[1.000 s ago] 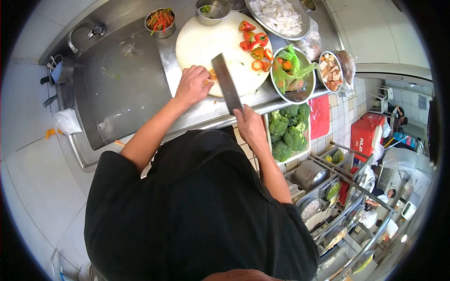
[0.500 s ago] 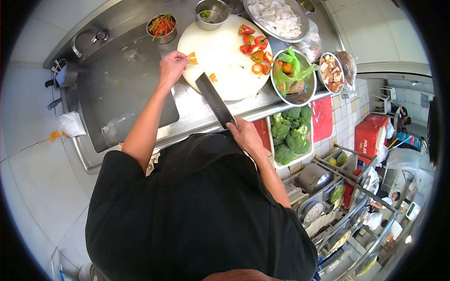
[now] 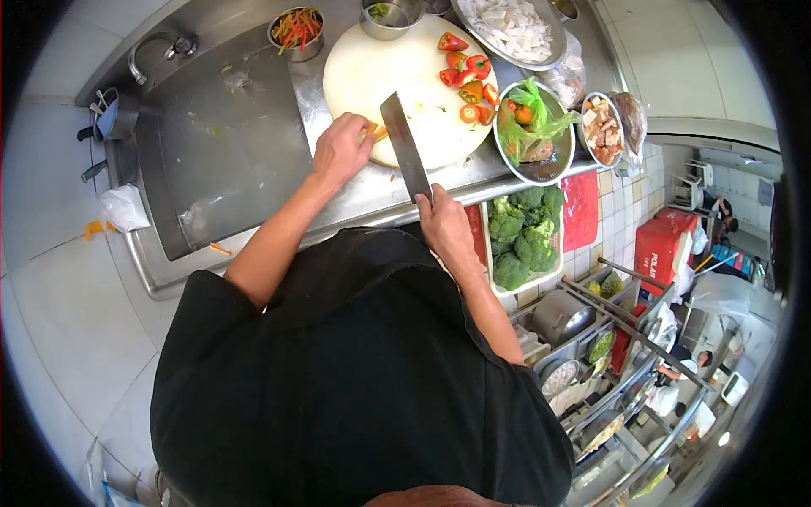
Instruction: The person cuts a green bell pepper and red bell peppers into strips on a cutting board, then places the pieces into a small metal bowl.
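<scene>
My right hand [image 3: 445, 221] is wrapped round the handle of a cleaver [image 3: 406, 144], whose broad dark blade reaches over the near part of the round white cutting board [image 3: 405, 76]. At the board's near left edge, my left hand [image 3: 342, 152] is closed with its fingertips on a small orange vegetable piece [image 3: 378, 132], just left of the blade. The fingers partly hide that piece. Cut red peppers [image 3: 469, 78] lie in a group on the board's right side. A few tiny scraps are scattered near the blade.
A sink [image 3: 228, 152] lies left, with a metal bowl of vegetable strips [image 3: 297, 32] beside the board. Rightward stand a bowl with a green bag [image 3: 532, 135], a bowl of brown chunks [image 3: 601, 131] and a broccoli tray [image 3: 528, 237]. White slices fill a large bowl [image 3: 511, 29].
My left hand has moved right and toward me, onto the board's near left part. The cleaver has turned slightly more upright in view, its tip shifting right. The view has shifted a little.
</scene>
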A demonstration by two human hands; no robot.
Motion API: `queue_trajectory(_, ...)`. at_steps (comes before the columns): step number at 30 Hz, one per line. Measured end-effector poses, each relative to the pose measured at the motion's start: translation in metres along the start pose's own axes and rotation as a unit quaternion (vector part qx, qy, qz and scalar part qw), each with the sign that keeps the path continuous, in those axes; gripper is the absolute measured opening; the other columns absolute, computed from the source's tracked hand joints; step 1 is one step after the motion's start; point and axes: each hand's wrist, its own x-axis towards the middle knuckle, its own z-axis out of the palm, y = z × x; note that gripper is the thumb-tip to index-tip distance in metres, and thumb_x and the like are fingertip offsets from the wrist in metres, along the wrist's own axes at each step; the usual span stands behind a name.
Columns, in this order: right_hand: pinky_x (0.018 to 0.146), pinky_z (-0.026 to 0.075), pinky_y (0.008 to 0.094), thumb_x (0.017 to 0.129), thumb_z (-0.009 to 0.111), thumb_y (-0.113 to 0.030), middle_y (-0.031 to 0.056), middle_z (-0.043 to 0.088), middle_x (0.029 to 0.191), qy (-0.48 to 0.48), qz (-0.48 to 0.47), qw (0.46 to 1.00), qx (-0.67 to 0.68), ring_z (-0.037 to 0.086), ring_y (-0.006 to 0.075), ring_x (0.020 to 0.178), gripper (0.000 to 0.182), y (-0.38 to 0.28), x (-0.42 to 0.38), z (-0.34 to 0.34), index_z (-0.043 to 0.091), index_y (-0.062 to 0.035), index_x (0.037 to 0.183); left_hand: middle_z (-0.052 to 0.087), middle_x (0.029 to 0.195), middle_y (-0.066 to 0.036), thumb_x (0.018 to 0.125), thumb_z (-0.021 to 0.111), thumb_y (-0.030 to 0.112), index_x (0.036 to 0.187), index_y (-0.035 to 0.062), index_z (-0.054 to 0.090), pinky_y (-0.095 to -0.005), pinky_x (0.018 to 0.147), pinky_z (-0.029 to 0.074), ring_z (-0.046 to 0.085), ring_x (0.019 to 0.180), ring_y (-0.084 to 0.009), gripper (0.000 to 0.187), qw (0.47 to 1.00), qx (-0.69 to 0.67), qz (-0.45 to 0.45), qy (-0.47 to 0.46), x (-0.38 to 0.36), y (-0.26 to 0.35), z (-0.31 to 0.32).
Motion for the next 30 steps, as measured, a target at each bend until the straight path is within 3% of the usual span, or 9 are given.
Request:
queue_trajectory(3,0.071,0.052,0.0616,0.102,0.058,-0.025,0.0321,0.067,0.078,0.001,-0.012,0.999,-0.032,0.066,0.053,0.078,0.026,-0.006,-0.002,-0.001,0.059,0.0009,0.099,0.068,0.11,-0.012,0.084,0.076,0.013,0.103,0.0033,0.071,-0.0424,0.087,0.051,0.065,0.103,-0.0307,0.022,0.99,0.014,0.14,-0.024,-0.006,-0.01,0.001)
queue_trajectory(13,0.072,0.053,0.0604,0.103,0.056,-0.024,0.0292,0.068,0.078,0.004,-0.042,0.995,-0.088,0.067,0.0518,0.077,0.024,0.005,0.007,0.027,0.059,-0.0007,0.098,0.066,0.106,-0.012,0.08,0.074,0.004,0.097,0.0013,0.071,-0.0421,0.087,0.051,0.065,0.1,-0.0312,0.017,0.981,-0.002,0.19,-0.049,0.001,-0.024,0.013)
queue_trajectory(18,0.075,0.053,0.0609,0.104,0.056,-0.027,0.03,0.069,0.082,-0.02,-0.013,0.994,-0.104,0.068,0.0511,0.082,0.027,-0.002,0.011,-0.001,0.059,-0.0003,0.098,0.068,0.102,-0.01,0.08,0.073,0.0,0.092,0.0016,0.071,-0.0407,0.088,0.051,0.067,0.099,-0.0294,0.012,0.97,-0.011,0.236,-0.059,0.008,-0.04,-0.004)
queue_trajectory(22,0.074,0.053,0.0617,0.104,0.055,-0.027,0.0288,0.069,0.08,-0.022,-0.046,0.992,-0.116,0.067,0.0515,0.079,0.027,-0.008,-0.001,-0.008,0.059,-0.0004,0.099,0.071,0.105,-0.008,0.08,0.072,0.0,0.093,0.0016,0.072,-0.0393,0.091,0.052,0.068,0.103,-0.0273,0.013,0.962,-0.02,0.262,-0.066,0.013,-0.049,-0.005)
queue_trajectory(25,0.072,0.052,0.0613,0.104,0.056,-0.026,0.0295,0.069,0.08,-0.019,-0.048,0.994,-0.097,0.067,0.0522,0.078,0.026,0.011,0.008,0.018,0.06,-0.0007,0.098,0.072,0.104,-0.009,0.08,0.072,0.0,0.094,0.0009,0.072,-0.0391,0.092,0.052,0.068,0.102,-0.0276,0.014,0.963,-0.012,0.26,-0.075,0.013,-0.049,-0.004)
queue_trajectory(28,0.065,0.054,0.0549,0.104,0.057,-0.027,0.0246,0.066,0.068,0.007,-0.088,0.993,-0.085,0.068,0.0447,0.066,0.029,0.016,0.017,0.023,0.059,0.0016,0.097,0.071,0.112,-0.012,0.083,0.071,0.002,0.103,0.0002,0.072,-0.0414,0.096,0.051,0.066,0.107,-0.0306,0.02,0.972,-0.012,0.215,-0.09,0.009,-0.047,-0.002)
queue_trajectory(30,0.057,0.053,0.0473,0.104,0.058,-0.027,0.0172,0.061,0.062,-0.086,0.047,0.992,0.084,0.064,0.0342,0.056,0.03,0.017,0.015,0.0,0.059,0.0019,0.097,0.069,0.118,-0.015,0.086,0.069,0.004,0.111,0.0,0.071,-0.043,0.101,0.049,0.064,0.113,-0.0331,0.025,0.985,-0.042,0.161,-0.046,-0.001,-0.036,0.005)
